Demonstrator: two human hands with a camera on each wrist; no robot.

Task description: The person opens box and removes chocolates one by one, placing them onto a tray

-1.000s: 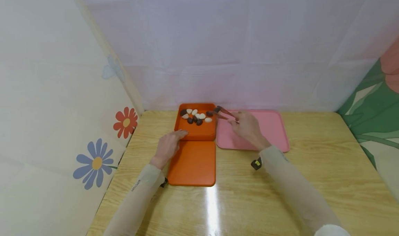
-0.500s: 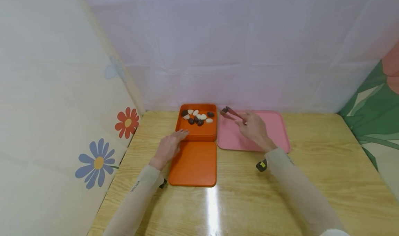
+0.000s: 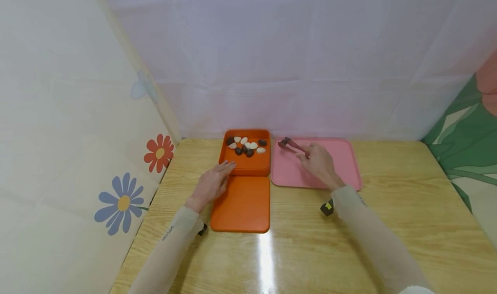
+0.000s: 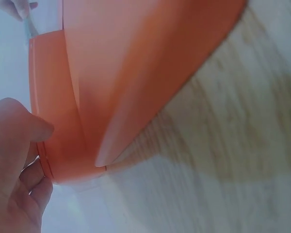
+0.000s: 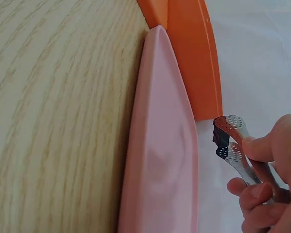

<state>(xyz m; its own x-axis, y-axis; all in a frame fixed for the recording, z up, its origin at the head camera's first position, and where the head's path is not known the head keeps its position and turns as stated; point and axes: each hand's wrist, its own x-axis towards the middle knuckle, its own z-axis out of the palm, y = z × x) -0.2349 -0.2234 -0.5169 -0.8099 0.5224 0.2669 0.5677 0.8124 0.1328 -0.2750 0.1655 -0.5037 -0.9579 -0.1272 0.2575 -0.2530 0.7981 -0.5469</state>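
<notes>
My right hand [image 3: 319,162] holds a pair of tongs [image 5: 234,125] above the far left part of the pink tray [image 3: 293,173]. Between their perforated tips sits a dark pebble [image 5: 220,137]. At the near left corner of the orange box [image 3: 254,172], my left hand [image 3: 209,185] grips the wall. In the left wrist view its thumb [image 4: 41,127] lies against the outside of that wall, and its other fingers are partly hidden behind it. Several white pebbles [image 3: 253,145] and dark pebbles [image 3: 238,151] lie loose inside the box, toward the back.
A flat orange lid [image 3: 240,205] lies on the wooden table [image 3: 303,242] directly in front of the box. The tray's left side stands close beside the box. Behind them hangs a pale cloth wall [image 3: 248,70], with a flower-printed one [image 3: 123,203] at the left.
My right hand has carried the tongs and the dark pebble from the box's right edge rightward over the tray, a little lower now. My left hand keeps its place at the box corner.
</notes>
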